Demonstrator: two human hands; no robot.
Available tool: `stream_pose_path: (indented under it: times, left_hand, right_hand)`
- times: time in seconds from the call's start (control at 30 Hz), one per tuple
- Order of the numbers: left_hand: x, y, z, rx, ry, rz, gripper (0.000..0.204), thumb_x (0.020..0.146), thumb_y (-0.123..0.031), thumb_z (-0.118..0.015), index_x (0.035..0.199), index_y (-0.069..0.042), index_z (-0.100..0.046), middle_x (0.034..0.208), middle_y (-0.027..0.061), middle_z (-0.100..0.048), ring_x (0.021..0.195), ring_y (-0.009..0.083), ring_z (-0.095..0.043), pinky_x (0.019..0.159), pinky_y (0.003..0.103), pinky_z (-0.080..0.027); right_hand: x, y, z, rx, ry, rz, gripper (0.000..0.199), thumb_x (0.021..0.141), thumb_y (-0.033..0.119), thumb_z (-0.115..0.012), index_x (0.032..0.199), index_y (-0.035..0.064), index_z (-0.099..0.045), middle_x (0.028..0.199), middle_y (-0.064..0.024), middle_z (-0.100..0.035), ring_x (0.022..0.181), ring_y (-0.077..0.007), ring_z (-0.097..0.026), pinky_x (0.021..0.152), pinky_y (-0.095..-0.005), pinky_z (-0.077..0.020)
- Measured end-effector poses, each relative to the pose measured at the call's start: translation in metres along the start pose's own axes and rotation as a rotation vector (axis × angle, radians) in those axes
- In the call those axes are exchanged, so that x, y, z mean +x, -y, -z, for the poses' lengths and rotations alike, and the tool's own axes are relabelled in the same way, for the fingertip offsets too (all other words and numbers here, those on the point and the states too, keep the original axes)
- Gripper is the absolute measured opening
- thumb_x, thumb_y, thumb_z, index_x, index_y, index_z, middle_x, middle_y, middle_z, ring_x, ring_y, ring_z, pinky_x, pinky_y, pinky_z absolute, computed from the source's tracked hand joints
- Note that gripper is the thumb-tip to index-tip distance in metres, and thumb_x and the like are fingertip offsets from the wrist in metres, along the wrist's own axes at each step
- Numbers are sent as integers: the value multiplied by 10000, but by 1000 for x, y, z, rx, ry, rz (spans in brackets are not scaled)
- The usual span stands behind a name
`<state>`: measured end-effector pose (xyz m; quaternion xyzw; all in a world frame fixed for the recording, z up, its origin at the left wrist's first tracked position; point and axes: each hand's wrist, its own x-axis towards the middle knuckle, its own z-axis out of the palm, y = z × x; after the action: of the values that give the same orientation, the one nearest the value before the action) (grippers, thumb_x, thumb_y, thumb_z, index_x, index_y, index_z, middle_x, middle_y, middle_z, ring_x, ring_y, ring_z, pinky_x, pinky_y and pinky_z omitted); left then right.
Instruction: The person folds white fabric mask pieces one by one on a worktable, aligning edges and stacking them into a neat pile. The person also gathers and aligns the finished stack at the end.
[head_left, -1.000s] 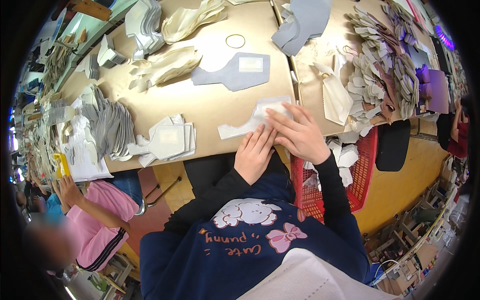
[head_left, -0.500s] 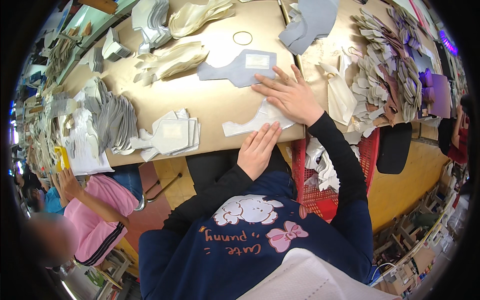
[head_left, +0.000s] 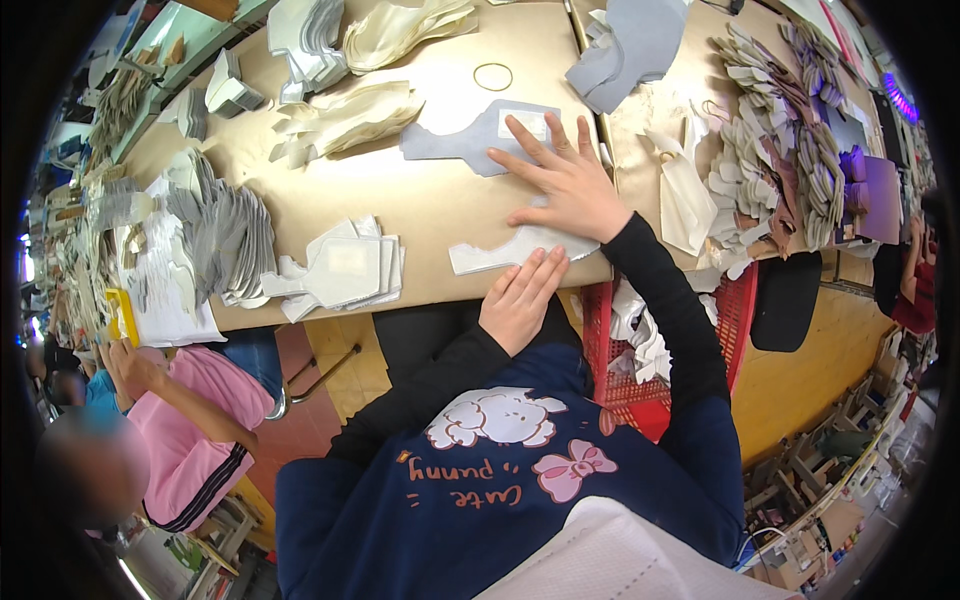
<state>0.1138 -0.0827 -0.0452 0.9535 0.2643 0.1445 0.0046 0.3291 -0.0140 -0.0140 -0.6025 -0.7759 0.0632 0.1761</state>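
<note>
Head view, left to right. Stack of white cut pieces (head_left: pixel 345 270): set flat near the table's (head_left: pixel 430 200) front edge, within reach. Left hand (head_left: pixel 520 300): fingers straight and together, gripping nothing, tips pinning the white cut piece (head_left: pixel 500 252) so it cannot slide. That piece lies at the table's front edge, long axis running left-right. Right hand (head_left: pixel 565 180): fingers spread wide, palm down, grasping nothing, fingertips on the grey cut piece (head_left: pixel 470 140), which lies flat farther back, long axis also left-right.
</note>
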Motion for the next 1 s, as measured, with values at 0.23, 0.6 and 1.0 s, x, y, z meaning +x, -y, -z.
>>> stream_pose_path:
  times: [0.23, 0.6, 1.0]
  left_hand:
    - [-1, -1, 1, -13, -6, 18, 563, 913, -159, -579, 1474, -185, -537, 1560, -51, -485, 1437, 115, -431, 1201, 340, -213]
    - [5, -3, 9, -100, 32, 58, 606, 888, -179, -618, 1486, -172, -519, 1541, -42, -498, 1409, 132, -456, 1142, 344, -284]
    - [39, -16, 19, -78, 98, 12, 965, 714, -533, -803, 1560, -257, -430, 1259, 126, -541, 1157, 310, -516, 1034, 449, -375]
  right_hand:
    - [-2, -6, 7, 80, 96, -7, 1031, 680, 551, -814, 1584, 390, -345, 1725, -48, -108, 1540, -508, -33, 1205, -695, -7]
    - [4, 8, 0, 13, 27, -67, 804, 837, 567, -720, 1555, 357, -423, 1709, -103, -161, 1566, -395, -78, 1235, -625, -47]
    - [-98, 17, 32, 368, -528, -449, 568, 902, 34, -670, 1452, 47, -527, 1627, -160, -367, 1539, -413, -221, 1235, -510, -200]
